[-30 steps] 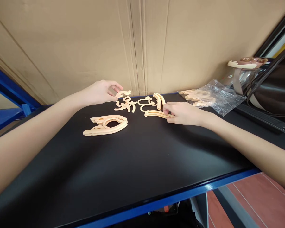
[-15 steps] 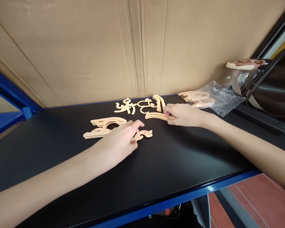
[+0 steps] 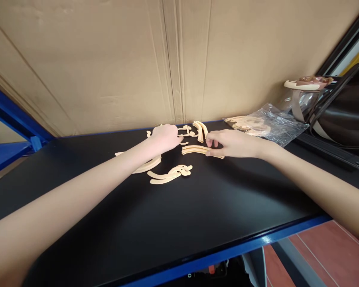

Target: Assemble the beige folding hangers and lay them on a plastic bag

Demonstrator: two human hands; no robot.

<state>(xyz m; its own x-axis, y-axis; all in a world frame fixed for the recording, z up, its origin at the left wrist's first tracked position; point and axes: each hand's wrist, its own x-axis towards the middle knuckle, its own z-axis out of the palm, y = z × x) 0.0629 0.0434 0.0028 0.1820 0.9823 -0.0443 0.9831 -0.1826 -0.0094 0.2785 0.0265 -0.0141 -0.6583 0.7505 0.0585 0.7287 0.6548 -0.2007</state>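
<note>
My left hand (image 3: pixel 165 135) reaches over a group of small cream hook-shaped pieces (image 3: pixel 148 134) at the back. Its knuckles are bent, and the fingers are hidden behind the back of the hand. My right hand (image 3: pixel 235 144) rests beside a pair of curved cream strips (image 3: pixel 194 149), fingers and thumb apart, with the thumb against the strips. Behind it stand more curved strips (image 3: pixel 201 130). Cream ring-like pieces (image 3: pixel 189 130) lie between the hands. Nearer me are two long strips joined to a curled hook (image 3: pixel 167 176). My left forearm partly covers another cream curved piece (image 3: pixel 149 165).
A clear plastic bag (image 3: pixel 279 121) with more cream pieces (image 3: pixel 249 124) lies at the back right. Beyond it are a dark brown bag (image 3: pixel 345 107) and a clear container (image 3: pixel 308 97). A cardboard wall (image 3: pixel 113 67) rises behind the black tabletop (image 3: pixel 215 223), which has a blue edge.
My left hand has moved away from the strips with the curled hook, back to the small hook pieces. My right hand stays by the curved strips, its fingers now wider apart.
</note>
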